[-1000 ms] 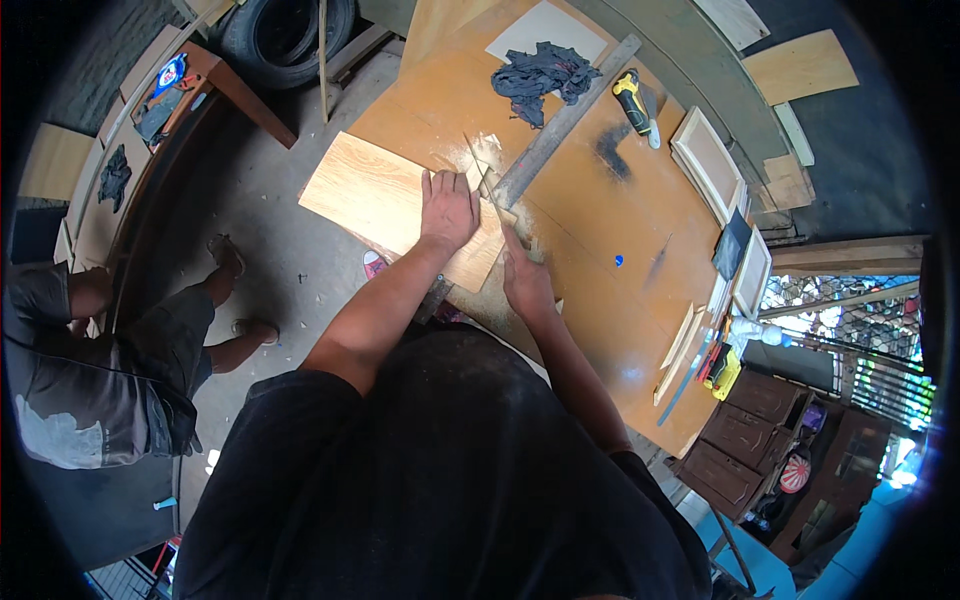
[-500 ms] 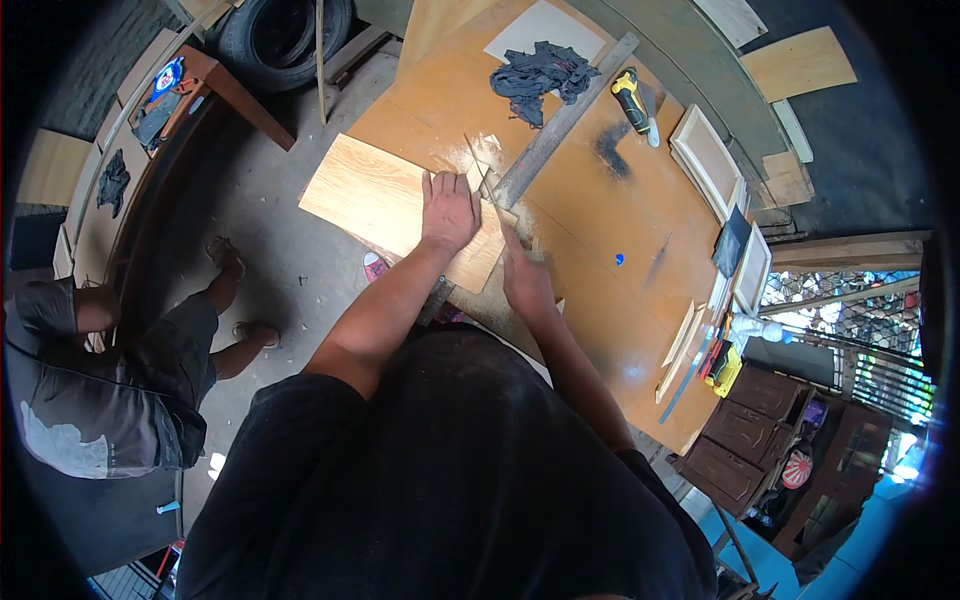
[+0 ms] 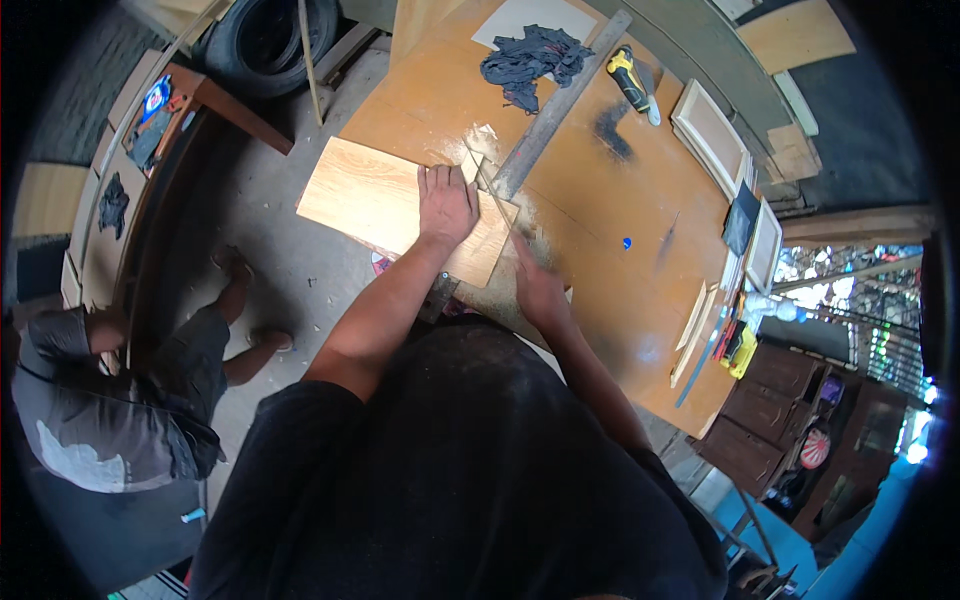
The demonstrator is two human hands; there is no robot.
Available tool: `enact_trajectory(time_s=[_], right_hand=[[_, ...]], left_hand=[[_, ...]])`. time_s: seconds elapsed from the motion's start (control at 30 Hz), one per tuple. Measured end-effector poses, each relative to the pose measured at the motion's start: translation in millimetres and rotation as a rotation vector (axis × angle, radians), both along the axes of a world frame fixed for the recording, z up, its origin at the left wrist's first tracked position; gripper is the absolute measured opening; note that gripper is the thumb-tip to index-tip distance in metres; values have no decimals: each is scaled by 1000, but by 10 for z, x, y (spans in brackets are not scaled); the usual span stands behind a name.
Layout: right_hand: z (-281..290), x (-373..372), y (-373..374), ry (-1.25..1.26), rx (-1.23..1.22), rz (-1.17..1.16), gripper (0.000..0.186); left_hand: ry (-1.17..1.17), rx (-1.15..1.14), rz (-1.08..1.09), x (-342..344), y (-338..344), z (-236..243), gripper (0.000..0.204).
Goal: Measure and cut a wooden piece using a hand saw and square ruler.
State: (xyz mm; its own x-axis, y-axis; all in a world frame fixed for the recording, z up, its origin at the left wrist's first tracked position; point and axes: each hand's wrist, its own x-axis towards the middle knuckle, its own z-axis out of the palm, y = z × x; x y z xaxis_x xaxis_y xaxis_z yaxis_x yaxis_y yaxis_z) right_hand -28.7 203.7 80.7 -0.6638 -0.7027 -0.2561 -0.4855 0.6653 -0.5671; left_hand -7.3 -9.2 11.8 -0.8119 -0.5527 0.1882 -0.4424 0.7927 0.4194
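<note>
A light wood-grain board [image 3: 362, 195] lies at the near left edge of the orange-brown worktable, its left part sticking out past the edge. My left hand [image 3: 447, 203] rests flat on it, fingers stretched out, pressing it down. My right hand [image 3: 541, 293] is closed round the handle of a saw; the handle is mostly hidden by the fingers. The thin saw blade [image 3: 493, 188] runs forward and left across the right end of the board, close to my left fingers. A small wood offcut [image 3: 472, 165] lies beyond those fingers, with sawdust around it.
A long grey bar [image 3: 565, 103] lies across the worktable [image 3: 580, 280], beside a dark cloth [image 3: 535, 62]. A yellow-black power tool [image 3: 628, 78] lies farther right. Framed panels [image 3: 712, 130] and wood strips [image 3: 693, 335] line the right edge. Another person [image 3: 110, 400] is at the left.
My right hand has drawn slightly back and right with the saw, so more blade shows. My left hand stays on the board. The whole view has shifted a little.
</note>
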Motion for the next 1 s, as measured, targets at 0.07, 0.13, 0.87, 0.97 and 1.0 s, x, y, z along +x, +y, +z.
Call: enact_trajectory(time_s=[0.07,0.13,0.87,0.97,1.0], right_hand=[[5,115,256,3,-18,-21,50],[-227,202,447,379,-332,69,49],[642,-215,301,-45,-317,-185,47],[93,-247,665,211,-416,-375,45],[-2,-240,769,261,-320,-442,46]], left_hand=[[-14,-15,-21,-11,-21,21,42],[52,-41,-22,-43,-24,10,42],[194,572,-17,-71,-431,45,28],[432,1067,-52,-189,-432,583,24],[407,1116,-59,-206,-456,795,21]])
